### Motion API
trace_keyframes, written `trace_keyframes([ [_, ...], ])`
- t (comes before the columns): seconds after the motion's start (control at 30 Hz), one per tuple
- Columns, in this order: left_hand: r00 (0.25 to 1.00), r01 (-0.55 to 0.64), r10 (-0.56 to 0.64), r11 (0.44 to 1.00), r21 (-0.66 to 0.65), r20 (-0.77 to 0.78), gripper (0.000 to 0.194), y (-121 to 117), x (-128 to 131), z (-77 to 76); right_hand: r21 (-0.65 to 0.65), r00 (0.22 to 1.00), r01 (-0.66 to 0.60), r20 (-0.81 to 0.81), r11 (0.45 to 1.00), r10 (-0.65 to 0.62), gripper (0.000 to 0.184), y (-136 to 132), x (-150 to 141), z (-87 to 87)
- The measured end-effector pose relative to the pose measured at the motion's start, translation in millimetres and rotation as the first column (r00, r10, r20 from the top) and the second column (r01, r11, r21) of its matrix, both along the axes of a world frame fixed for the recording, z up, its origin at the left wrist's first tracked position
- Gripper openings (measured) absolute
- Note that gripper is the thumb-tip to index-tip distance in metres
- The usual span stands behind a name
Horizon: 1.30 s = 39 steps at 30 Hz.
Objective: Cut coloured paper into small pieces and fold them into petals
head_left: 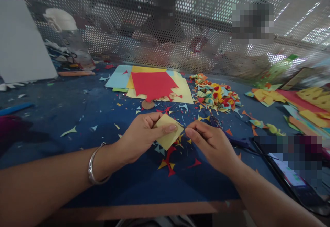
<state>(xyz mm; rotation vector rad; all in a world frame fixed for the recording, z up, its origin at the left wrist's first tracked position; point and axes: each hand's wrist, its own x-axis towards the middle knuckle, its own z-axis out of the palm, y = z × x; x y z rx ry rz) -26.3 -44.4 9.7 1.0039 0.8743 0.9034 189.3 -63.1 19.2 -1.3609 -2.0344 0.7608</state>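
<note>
1. A perforated screen (113, 17) is standing along the far side.
2. A blue tabletop (144, 189) is stretching before the person.
3. A stack of coloured sheets (118, 77) is lying toward the far side, a ragged-edged red sheet (154, 82) resting on top.
4. A heap of small colourful paper pieces (218, 94) is sitting just right of it.
5. The person's left hand (140, 136) is gripping a yellow paper square (165, 141) between thumb and fingers, holding it above the tabletop.
6. The right hand (215, 144) is curling, thumb and forefinger meeting at the square's right corner; whether they are pinching it, one cannot tell.
7. A silver bangle (90, 166) is circling the left forearm (64, 168).
8. Small red and yellow scraps (168, 163) are lying near the square.
</note>
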Motion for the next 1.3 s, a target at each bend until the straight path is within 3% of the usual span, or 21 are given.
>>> trace_keyframes([
  [1.3,0.997,0.070,-0.069,0.996,-0.051,0.036,0.025,-2.8,2.7,-4.2,0.003,0.999,-0.052,0.012,0.999,0.052,0.039,0.4,-1.0,0.9],
])
